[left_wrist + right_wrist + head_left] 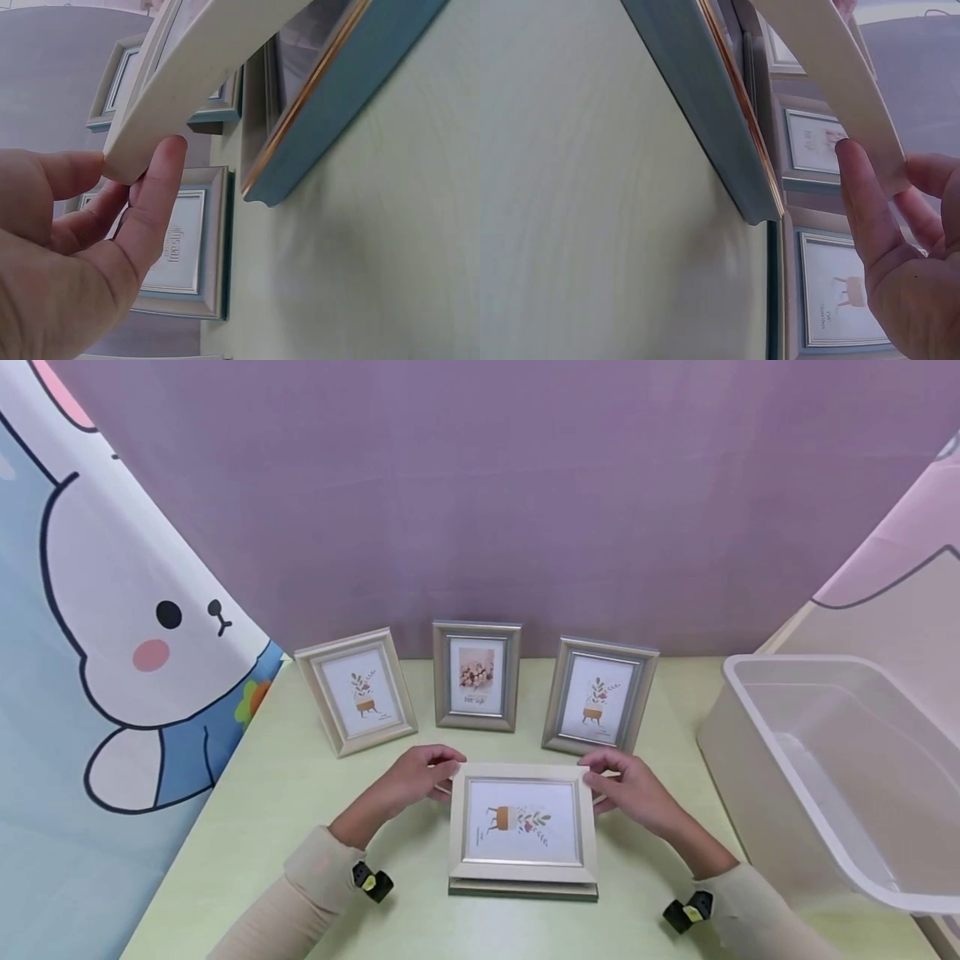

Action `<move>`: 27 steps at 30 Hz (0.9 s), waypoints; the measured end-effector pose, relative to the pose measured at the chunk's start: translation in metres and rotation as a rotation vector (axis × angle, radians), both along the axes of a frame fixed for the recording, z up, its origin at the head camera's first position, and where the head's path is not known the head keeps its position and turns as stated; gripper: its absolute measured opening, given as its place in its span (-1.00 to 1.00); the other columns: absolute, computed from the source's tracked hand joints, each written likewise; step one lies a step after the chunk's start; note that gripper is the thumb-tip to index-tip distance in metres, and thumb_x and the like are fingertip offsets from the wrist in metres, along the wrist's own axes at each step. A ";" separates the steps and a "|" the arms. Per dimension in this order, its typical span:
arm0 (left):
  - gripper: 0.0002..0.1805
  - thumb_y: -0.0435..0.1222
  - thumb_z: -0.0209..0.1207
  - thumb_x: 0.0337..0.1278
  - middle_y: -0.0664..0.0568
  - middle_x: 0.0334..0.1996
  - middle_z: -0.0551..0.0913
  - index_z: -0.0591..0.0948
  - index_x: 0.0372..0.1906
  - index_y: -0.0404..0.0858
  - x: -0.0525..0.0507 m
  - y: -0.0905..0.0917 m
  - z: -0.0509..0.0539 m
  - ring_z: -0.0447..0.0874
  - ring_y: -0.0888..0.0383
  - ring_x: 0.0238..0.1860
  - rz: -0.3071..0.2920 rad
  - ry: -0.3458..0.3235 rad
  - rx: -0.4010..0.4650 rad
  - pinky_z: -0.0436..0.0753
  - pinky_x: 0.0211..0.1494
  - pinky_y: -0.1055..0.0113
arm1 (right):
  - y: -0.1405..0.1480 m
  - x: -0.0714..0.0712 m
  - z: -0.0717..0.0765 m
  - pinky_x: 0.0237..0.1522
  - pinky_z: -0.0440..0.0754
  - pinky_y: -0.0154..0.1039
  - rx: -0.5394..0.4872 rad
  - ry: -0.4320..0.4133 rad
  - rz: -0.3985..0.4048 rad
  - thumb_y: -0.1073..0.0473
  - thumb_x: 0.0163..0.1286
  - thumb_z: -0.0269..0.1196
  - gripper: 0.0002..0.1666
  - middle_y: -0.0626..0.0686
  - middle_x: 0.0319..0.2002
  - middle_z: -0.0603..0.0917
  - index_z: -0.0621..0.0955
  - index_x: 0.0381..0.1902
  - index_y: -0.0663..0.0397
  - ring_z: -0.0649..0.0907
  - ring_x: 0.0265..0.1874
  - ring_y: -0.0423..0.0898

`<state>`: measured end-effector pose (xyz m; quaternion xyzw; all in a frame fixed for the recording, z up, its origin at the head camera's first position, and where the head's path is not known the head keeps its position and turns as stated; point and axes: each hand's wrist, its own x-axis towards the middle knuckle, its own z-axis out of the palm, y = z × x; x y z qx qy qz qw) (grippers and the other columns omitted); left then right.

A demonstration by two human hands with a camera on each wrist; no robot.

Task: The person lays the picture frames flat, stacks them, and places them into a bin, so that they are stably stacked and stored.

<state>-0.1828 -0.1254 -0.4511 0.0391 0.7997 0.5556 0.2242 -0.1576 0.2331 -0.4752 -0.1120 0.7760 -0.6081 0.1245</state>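
Note:
A cream picture frame (458,827) with a potted-plant print lies sideways between the hands. My left hand (412,778) pinches its far left corner, and my right hand (636,789) pinches the far right one. Both wrist views show the cream frame's far side raised and tilted. Beneath it, a second picture frame (525,892) with blue-grey sides (341,112) lies on the table. The near edge of the cream frame is close above that lower frame; whether they touch I cannot tell. Most of the lower frame's face is hidden.
Three picture frames stand upright behind: a cream one (318,702) at left, a grey-brown one (476,722) in the middle, another (643,702) at right. A large whitish plastic bin (780,793) is on the right. A purple cloth (480,502) hangs behind the table (247,860).

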 end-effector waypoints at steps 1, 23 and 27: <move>-0.72 -0.34 0.06 0.51 -0.17 -0.08 0.70 0.62 0.15 -0.33 0.001 0.000 0.000 0.74 0.10 -0.22 0.001 -0.004 -0.002 0.81 -0.09 0.17 | -0.001 0.000 0.000 -0.32 0.81 0.00 0.005 -0.008 0.001 0.26 0.49 0.24 -0.67 0.20 -0.22 0.55 0.54 0.10 0.37 0.71 -0.40 -0.11; -0.73 -0.34 0.07 0.51 -0.16 -0.10 0.72 0.62 0.12 -0.37 0.004 0.001 -0.013 0.75 0.10 -0.21 -0.038 0.022 -0.046 0.80 -0.15 0.22 | -0.002 0.001 -0.003 -0.21 0.82 -0.04 0.079 -0.019 0.058 0.28 0.47 0.25 -0.69 0.28 -0.21 0.65 0.57 0.07 0.39 0.76 -0.34 -0.01; -0.75 -0.34 0.07 0.50 -0.11 -0.13 0.72 0.65 0.08 -0.34 0.002 0.001 -0.016 0.71 0.11 -0.20 -0.057 0.047 -0.090 0.78 -0.12 0.22 | -0.002 0.001 -0.003 -0.21 0.81 -0.08 0.136 -0.014 0.039 0.25 0.46 0.27 -0.71 0.22 -0.20 0.68 0.61 0.05 0.31 0.72 -0.32 -0.01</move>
